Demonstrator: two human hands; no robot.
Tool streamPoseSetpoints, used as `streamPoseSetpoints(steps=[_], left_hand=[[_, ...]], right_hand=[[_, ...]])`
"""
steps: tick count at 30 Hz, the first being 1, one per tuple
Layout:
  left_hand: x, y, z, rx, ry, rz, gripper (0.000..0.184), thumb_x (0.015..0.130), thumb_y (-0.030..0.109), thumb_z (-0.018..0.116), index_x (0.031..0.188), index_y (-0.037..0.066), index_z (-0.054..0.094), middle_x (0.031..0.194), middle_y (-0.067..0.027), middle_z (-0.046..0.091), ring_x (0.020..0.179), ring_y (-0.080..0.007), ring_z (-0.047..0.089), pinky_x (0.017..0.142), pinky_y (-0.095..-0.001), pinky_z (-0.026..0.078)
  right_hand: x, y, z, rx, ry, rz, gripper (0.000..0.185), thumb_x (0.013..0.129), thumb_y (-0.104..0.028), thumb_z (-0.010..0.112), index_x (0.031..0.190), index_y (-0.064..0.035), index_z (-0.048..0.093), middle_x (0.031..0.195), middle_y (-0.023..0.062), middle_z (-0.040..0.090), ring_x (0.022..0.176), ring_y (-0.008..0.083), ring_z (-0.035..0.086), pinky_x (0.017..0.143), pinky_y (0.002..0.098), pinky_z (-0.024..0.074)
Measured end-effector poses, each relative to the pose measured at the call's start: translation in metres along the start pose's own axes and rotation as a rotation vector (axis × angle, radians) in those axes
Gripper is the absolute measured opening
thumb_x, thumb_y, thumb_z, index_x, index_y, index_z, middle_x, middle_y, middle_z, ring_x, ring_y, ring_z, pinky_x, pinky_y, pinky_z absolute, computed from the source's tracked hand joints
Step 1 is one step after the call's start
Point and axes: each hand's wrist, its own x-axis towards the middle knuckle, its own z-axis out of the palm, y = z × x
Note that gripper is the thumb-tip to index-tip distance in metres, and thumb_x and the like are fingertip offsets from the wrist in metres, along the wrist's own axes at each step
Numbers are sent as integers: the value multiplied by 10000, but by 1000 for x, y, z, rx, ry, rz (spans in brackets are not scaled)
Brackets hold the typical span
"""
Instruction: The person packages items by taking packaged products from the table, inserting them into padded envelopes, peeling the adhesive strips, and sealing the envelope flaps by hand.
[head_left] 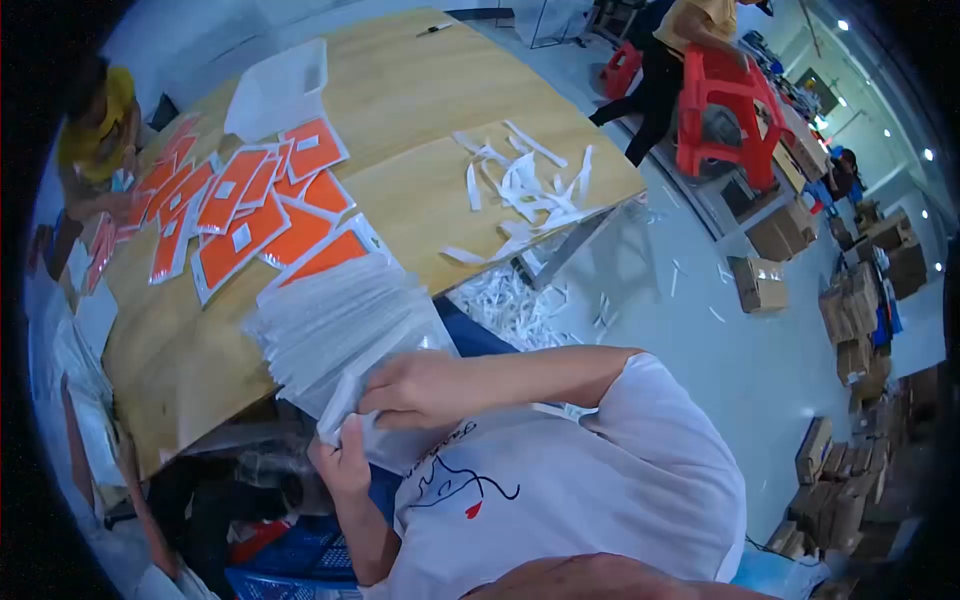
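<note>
A fanned stack of translucent white plastic bags [330,325] lies at the table's near edge and sticks out toward my lap. My right hand [415,388] is closed at the near end of the stack, its fingers bent onto a bag's edge. Just below it, my left hand [343,458] pinches the folded edge of a plastic bag, thumb upward. Part of the bag between my hands is hidden by my fingers. Beyond the stack, several orange cards in clear sleeves [240,235] with small white labels overlap on the wooden table [400,85].
White paper strips [525,185] lie at the table's right corner, with more heaped on the floor [515,310]. A white tray [280,90] and a pen [434,30] are farther back. A person in yellow [105,130] sits left; another stands by red stools [725,120]. Cardboard boxes [760,283] stand right.
</note>
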Motion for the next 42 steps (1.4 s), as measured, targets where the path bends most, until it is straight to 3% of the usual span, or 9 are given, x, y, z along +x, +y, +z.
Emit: streamPoseSetpoints(steps=[8,11,14,17,22,27,32,34,42], left_hand=[[1,11,10,333,-41,213,222,849,67,577,1030,-56,614,865,-105,670,713,-188,587,646,-291,473],[3,25,18,242,-11,35,209,836,72,586,1007,-44,618,837,-110,660,685,-206,582,630,-299,466],[1,19,16,212,26,-8,202,833,75,585,996,-41,617,826,-113,653,672,-213,576,625,-304,460],[4,6,15,205,110,64,194,838,77,573,988,-41,610,818,-115,643,661,-219,562,624,-312,452],[8,24,27,379,-78,219,192,843,92,576,978,-39,615,818,-114,635,672,-212,551,643,-316,450],[7,20,20,395,-105,110,204,854,117,583,972,-45,625,812,-114,635,676,-197,546,649,-315,453],[12,38,20,334,59,-126,201,851,115,583,959,-48,632,807,-120,633,674,-189,544,645,-304,455],[12,28,18,210,86,-33,205,837,102,608,975,-48,631,742,-94,629,617,-165,516,609,-284,455],[41,29,37,305,-22,40,231,805,92,634,1010,-16,632,909,-130,658,729,-269,612,652,-313,479]], right_hand=[[12,-11,12,0,215,-16,129,834,-153,598,924,-61,589,855,77,553,739,239,537,655,288,449],[14,-4,-6,191,230,70,114,849,-134,599,928,-52,600,864,68,571,723,207,542,643,263,441],[1,12,-32,559,358,496,102,879,-102,578,956,-40,606,836,46,589,692,160,543,625,237,427],[-14,24,-52,568,521,522,100,888,-106,575,948,-38,616,798,36,586,672,147,541,620,241,420],[-7,-4,-2,61,348,39,71,874,-87,588,889,-32,631,769,44,564,685,170,527,614,261,423],[-7,4,1,355,278,82,65,867,-60,584,905,-31,629,750,47,551,688,184,518,614,275,426],[-28,40,-47,905,942,765,119,878,-97,586,984,-54,620,751,-7,577,628,73,496,576,194,418],[-39,51,-73,771,1121,666,139,885,-99,561,983,-20,623,747,22,585,635,76,497,585,185,424],[-24,28,-23,349,356,343,222,753,-29,652,972,0,628,848,93,598,741,193,532,681,266,432]])
